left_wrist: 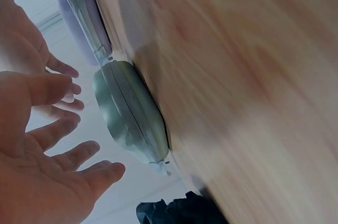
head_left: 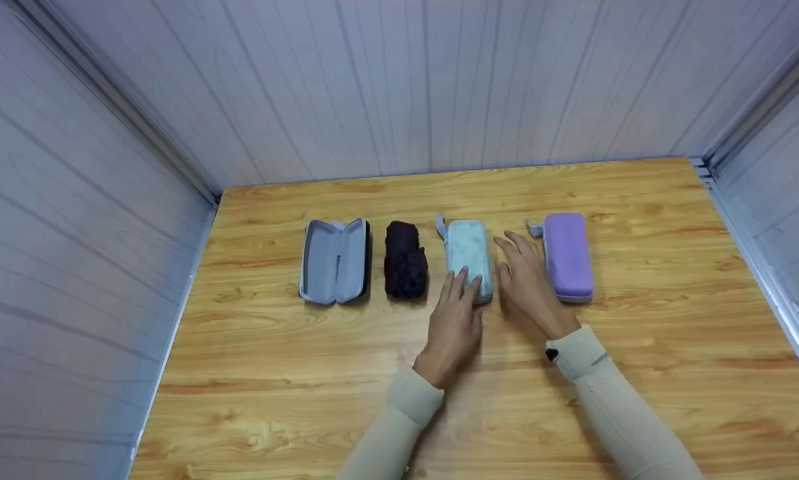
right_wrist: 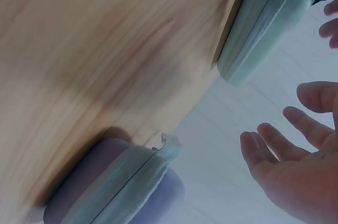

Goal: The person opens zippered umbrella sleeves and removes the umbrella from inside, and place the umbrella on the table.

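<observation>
A mint-green zip case (head_left: 467, 250) lies closed near the middle of the table, its grey strap at the far left corner. My left hand (head_left: 452, 323) is over its near end, fingers spread; in the left wrist view those fingers (left_wrist: 79, 155) are apart from the case. On its right side hovers my right hand (head_left: 529, 283), holding nothing, between the mint case and a closed purple zip case (head_left: 568, 253). The right wrist view shows its fingers (right_wrist: 285, 139) loosely bent in the air, with the purple case (right_wrist: 100, 182) below.
Left of the mint case lies a bundle of dark folded fabric (head_left: 405, 263). Farther left, an unzipped case (head_left: 319, 263) lies spread with its grey lining up. Pale panelled walls (head_left: 399, 87) border the wooden table (head_left: 272, 387) at the back and both sides.
</observation>
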The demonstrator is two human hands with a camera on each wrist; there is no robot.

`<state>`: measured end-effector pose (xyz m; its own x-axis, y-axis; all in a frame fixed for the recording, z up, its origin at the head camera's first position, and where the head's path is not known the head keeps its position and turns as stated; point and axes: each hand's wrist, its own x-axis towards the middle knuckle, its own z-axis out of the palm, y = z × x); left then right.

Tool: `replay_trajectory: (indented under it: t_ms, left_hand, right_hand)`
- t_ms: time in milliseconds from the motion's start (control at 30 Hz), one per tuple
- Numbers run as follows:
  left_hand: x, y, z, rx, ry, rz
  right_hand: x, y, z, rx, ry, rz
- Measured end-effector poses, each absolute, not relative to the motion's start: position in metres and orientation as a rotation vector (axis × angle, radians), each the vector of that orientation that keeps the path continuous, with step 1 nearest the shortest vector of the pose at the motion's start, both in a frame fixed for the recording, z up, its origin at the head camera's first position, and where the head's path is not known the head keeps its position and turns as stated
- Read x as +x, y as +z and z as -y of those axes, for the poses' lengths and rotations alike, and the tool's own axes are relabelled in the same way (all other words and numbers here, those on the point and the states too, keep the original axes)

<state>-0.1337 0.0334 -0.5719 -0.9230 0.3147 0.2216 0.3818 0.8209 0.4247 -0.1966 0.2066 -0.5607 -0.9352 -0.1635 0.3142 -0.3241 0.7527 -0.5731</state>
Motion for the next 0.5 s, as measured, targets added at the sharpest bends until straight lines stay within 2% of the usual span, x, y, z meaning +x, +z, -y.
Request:
replay_trajectory:
  t_ms: [500]
  left_hand:
    - [-0.1355, -0.5781, -0.0423, -0.616, -0.5, 2.965]
  right_hand:
    - [-0.2057, -0.561, -0.2174, 0.378, 0.943, 2.797]
